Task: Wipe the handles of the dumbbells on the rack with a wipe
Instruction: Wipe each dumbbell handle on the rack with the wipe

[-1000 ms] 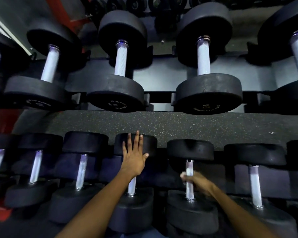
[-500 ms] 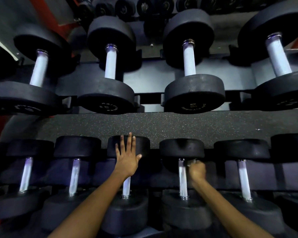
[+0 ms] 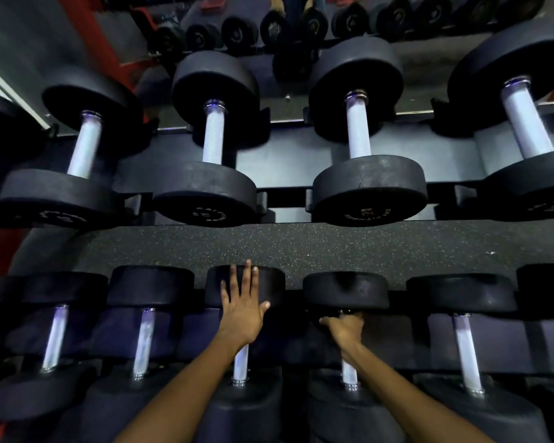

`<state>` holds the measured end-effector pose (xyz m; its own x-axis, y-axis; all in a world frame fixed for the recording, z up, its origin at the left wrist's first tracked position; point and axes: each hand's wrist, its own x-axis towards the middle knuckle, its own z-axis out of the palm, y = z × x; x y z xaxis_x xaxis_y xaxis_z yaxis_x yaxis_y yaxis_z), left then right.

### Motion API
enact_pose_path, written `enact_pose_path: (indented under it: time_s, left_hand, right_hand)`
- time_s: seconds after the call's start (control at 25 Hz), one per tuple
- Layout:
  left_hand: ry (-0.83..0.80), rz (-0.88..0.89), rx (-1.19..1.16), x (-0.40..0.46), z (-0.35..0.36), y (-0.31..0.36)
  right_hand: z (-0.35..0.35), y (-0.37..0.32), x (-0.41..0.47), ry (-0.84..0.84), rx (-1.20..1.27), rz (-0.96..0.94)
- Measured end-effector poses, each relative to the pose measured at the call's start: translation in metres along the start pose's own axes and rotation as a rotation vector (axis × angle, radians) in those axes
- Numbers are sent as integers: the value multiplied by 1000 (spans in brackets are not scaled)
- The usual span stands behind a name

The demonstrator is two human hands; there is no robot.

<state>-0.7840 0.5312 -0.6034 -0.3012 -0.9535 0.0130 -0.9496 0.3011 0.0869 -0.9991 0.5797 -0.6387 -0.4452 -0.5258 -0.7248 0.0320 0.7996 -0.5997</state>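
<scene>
Black dumbbells with pale metal handles lie in two rows on a rack. My left hand lies flat with straight fingers on the far head of a lower-row dumbbell; its handle shows below my wrist. My right hand grips the far end of the neighbouring dumbbell's handle, just under its far head. Any wipe is hidden inside that fist; I cannot make it out.
The upper shelf holds larger dumbbells. More lower-row dumbbells lie left and right. A speckled rubber floor strip shows between the rows. A red frame post stands at the upper left, with small dumbbells behind.
My right hand has slid along the handle from its near part up to its far end by the head. My left hand has stayed flat on its dumbbell head.
</scene>
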Motion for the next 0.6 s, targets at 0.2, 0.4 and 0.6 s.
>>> enact_pose_path:
  time_s: [0.2,0.4,0.6]
  left_hand:
    - [-75,-32,-1,0,-2,0]
    - [-90,-16,-35,-2,-7,1]
    - [-88,-20,-31,0,-12,2]
  right_hand:
    - [-49,-6,6,-273,465,13]
    - [-51,11,-35,309,-82,-383]
    - [-47,1,-20,-123,-1173,-1507]
